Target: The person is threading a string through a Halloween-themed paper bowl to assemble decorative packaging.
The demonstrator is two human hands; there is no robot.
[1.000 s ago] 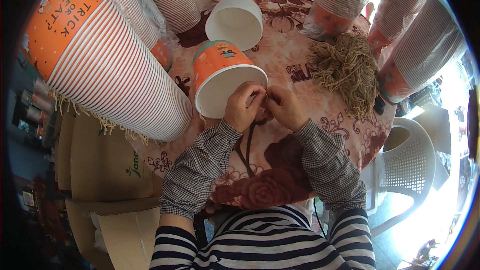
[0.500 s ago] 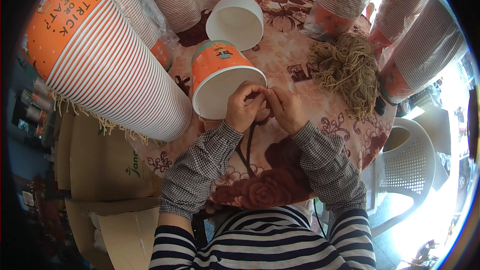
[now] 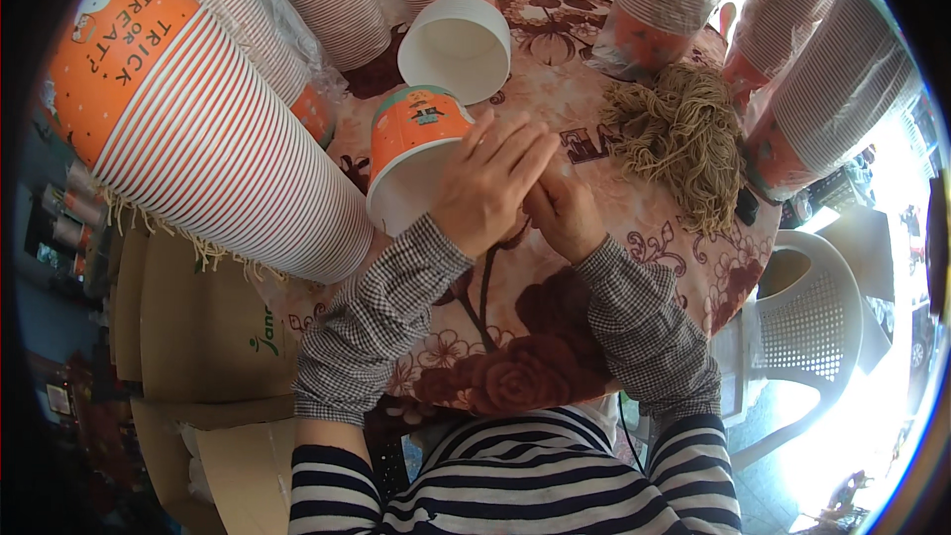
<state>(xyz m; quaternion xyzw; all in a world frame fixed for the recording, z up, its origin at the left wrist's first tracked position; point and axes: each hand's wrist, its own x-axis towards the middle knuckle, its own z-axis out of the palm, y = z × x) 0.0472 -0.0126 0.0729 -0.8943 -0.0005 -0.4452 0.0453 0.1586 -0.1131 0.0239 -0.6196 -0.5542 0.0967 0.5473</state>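
An orange paper bucket (image 3: 416, 134) with a white inside lies on its side on the flowered tablecloth, its mouth facing me. My left hand (image 3: 495, 178) is open, its fingers stretched out together across the right part of the bucket's rim and hiding it. Close beside it, my right hand (image 3: 570, 213) is closed, thumb and fingers pressed together. Its fingertips are partly behind my left hand, so what they hold, if anything, is hidden. Behind the orange bucket another paper bucket (image 3: 456, 48) lies tipped, showing its white inside.
A tall nested stack of buckets (image 3: 228, 129) leans at left, with cord ends hanging under it. Plastic-wrapped stacks (image 3: 832, 89) stand along the back and right. A tangle of tan cords (image 3: 684, 149) lies at right on the tablecloth (image 3: 535, 307). Cardboard boxes (image 3: 203, 327) and a white chair (image 3: 807, 317) flank the table.
My left hand has gone from a pinch at the bucket's rim to flat, stretched fingers raised over it. My right hand stays closed in nearly the same place.
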